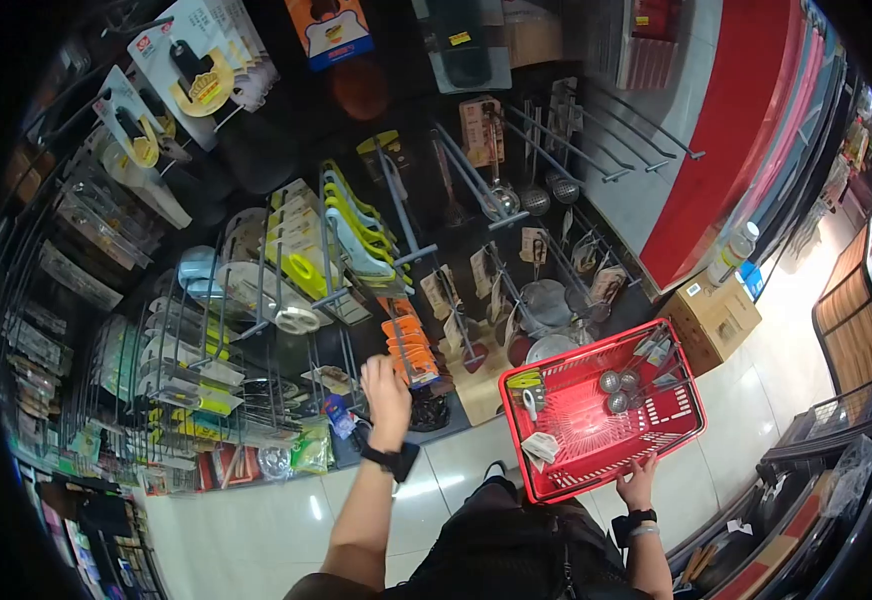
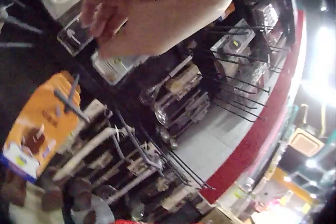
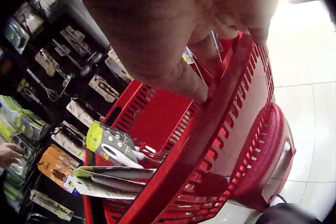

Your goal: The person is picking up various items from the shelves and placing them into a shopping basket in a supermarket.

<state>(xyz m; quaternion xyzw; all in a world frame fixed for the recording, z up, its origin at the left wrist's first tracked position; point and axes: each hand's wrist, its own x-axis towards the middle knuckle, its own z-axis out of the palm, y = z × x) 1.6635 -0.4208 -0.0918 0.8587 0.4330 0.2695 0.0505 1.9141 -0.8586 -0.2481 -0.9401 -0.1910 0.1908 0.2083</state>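
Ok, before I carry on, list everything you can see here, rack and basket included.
red basket: one, red, lower right, held at its near rim
packaged utensils: several, white, green and metal, inside the basket
orange packs: one stack, orange, on a hook mid rack
yellow-green utensils: one row, yellow-green, hanging above the orange packs
metal ladles and strainers: several, silver, on hooks upper centre
cardboard box: one, brown, on the floor right of the rack
bottle: one, clear, by the box
wrist straps: two, black, one per wrist
left hand: raised at the hooks beside the orange packs, nothing visibly held
right hand: grips the basket rim
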